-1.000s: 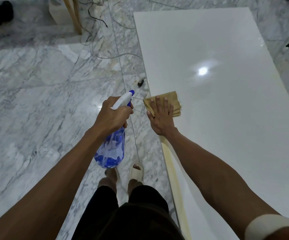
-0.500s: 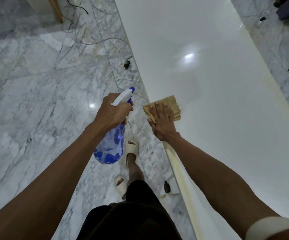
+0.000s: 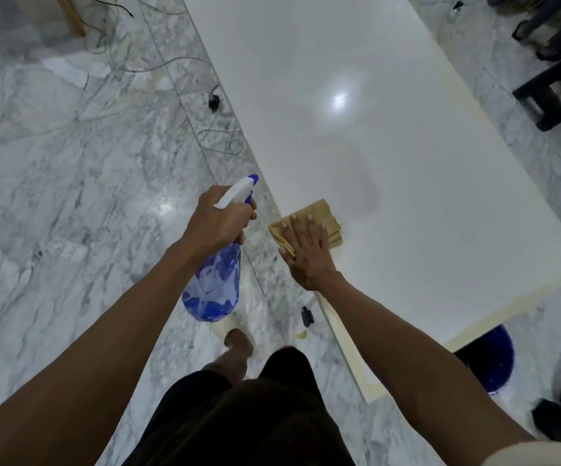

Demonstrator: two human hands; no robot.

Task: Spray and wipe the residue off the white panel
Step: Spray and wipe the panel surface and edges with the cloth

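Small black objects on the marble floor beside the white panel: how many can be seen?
2: one small black object by the cables at the panel's far left edge, another near the foot, below the right hand. Others may be hidden.

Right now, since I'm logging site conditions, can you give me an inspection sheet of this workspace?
Surface: white panel, glossy, with a yellowish band along its near edges.
Job's things: tan cloth folded, flat on the panel near its left edge; blue spray bottle held over the floor.
Clutter: small black object and a yellowish scrap on the marble floor.
Grippers: left hand grips the bottle; right hand pressed flat on the cloth.
Cables: thin wires looped on the floor, one ending in a black plug.
Surroundings: blue tub by the panel's corner; dark furniture at far right.
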